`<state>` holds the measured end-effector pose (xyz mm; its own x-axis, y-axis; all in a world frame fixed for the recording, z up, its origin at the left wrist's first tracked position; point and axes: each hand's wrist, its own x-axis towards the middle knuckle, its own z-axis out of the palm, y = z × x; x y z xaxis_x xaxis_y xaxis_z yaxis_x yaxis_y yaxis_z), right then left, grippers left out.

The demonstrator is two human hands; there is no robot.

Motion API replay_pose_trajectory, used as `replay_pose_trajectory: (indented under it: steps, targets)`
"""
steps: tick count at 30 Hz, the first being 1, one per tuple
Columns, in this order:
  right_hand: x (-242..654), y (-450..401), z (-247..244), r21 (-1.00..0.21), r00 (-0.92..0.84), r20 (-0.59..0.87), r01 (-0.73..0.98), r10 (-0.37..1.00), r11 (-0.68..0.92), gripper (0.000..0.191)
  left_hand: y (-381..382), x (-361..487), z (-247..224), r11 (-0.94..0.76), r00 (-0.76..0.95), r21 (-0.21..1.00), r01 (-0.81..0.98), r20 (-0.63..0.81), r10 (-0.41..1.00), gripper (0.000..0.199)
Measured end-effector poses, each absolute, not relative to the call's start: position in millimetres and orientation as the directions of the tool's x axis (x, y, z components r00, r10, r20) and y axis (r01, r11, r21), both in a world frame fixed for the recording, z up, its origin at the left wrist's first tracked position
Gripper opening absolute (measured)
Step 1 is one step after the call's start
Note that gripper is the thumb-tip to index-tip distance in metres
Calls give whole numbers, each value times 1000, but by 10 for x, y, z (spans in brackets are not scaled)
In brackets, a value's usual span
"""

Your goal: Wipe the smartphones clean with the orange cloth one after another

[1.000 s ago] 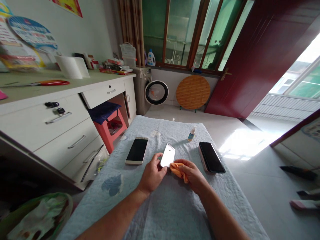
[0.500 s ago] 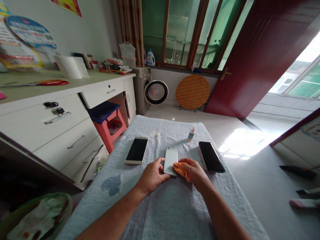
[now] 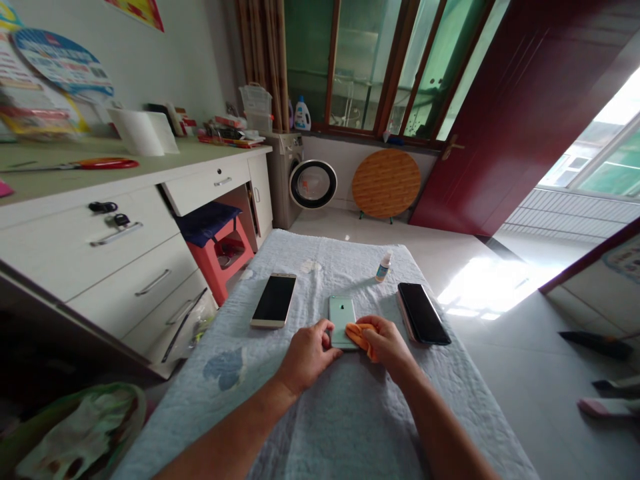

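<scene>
A pale smartphone [image 3: 342, 313] is back side up over the cloth-covered table, a dark logo showing near its top. My left hand [image 3: 309, 351] grips its left and lower edges between fingers and thumb. In my right hand [image 3: 385, 341] is a bunched orange cloth [image 3: 363, 335], pressed against the phone's lower right part. That part of the phone is hidden under the cloth. To the left lies a gold-framed smartphone [image 3: 274, 301] with its dark screen up. On the right a black phone [image 3: 424, 313] rests on top of another pinkish one.
A small spray bottle [image 3: 383, 267] stands toward the table's far right. The light blue quilted cover [image 3: 350, 427] spans the table. Left are a red stool [image 3: 225, 257], a white desk [image 3: 115, 247] and a waste basket [image 3: 137, 407]. A washing machine [image 3: 283, 170] stands behind.
The phone in my left hand has tilted slightly, its back now looking greener and its logo showing more clearly. Both hands keep nearly the same place.
</scene>
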<state>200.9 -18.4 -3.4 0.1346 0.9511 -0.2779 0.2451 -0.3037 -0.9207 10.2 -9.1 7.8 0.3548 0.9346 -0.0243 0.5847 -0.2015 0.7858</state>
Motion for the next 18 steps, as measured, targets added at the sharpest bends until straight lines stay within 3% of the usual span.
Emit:
replay_pose_trajectory:
  steps: [9,18]
  targets:
    - [1986,-199,-48,-898,143,-256,331,956,-290,22,-96,93,62,-319,394,649,690,33,919,15]
    - [1990,-195,-30,-877,135,-264,378,955,-295,16,-92,77,36,-409,422,578,706,120,899,31]
